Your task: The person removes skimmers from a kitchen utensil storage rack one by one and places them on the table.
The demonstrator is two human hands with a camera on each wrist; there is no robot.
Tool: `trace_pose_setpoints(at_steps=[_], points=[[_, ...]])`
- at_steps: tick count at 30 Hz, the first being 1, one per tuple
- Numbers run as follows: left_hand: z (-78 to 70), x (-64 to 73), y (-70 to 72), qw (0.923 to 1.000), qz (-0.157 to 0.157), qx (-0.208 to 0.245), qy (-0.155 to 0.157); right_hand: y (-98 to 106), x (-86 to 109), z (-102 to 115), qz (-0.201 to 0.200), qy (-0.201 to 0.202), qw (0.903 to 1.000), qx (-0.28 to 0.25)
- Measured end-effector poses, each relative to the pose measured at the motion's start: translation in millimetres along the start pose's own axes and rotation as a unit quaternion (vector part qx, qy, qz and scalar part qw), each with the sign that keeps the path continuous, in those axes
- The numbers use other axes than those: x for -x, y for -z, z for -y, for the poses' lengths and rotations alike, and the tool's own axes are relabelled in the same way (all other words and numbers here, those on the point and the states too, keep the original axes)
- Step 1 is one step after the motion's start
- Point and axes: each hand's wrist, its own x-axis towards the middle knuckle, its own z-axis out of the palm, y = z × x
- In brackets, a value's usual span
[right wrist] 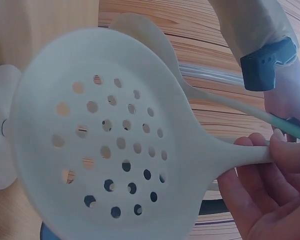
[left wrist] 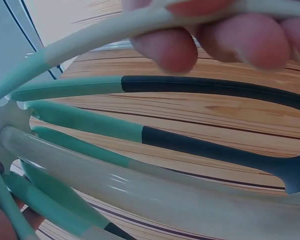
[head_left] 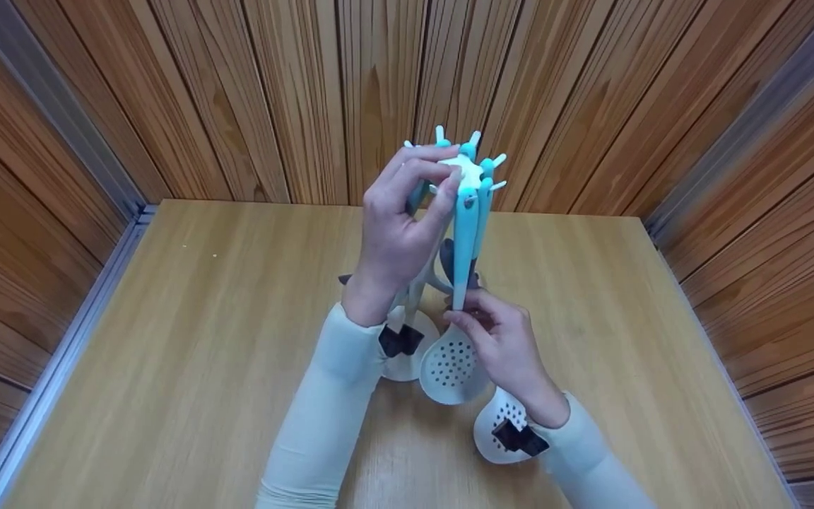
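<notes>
In the head view my left hand pinches the white top of a utensil stand between thumb and fingers. Short white hooks stick out around that top, with turquoise handles hanging from it. My right hand pinches the neck of a pale skimmer, its round perforated head hanging low and its turquoise handle reaching up to the stand's top. Large in the right wrist view, the skimmer faces the camera, thumb and fingers at its neck. The stand's pale pole runs among the handles in the left wrist view.
Other utensils hang around the pole, among them one with a dark lower part. A second perforated head shows beneath the right wrist. The stand's round white base is on the wooden table. Wood-panelled walls enclose three sides.
</notes>
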Motion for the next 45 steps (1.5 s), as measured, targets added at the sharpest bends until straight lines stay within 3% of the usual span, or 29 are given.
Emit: trace_pose_setpoints(at_steps=[45], points=[[-0.4, -1.5, -0.7, 0.9999, -0.009, 0.004, 0.005, 7, 7.6, 15, -0.008, 0.008, 0.9999, 0.009]])
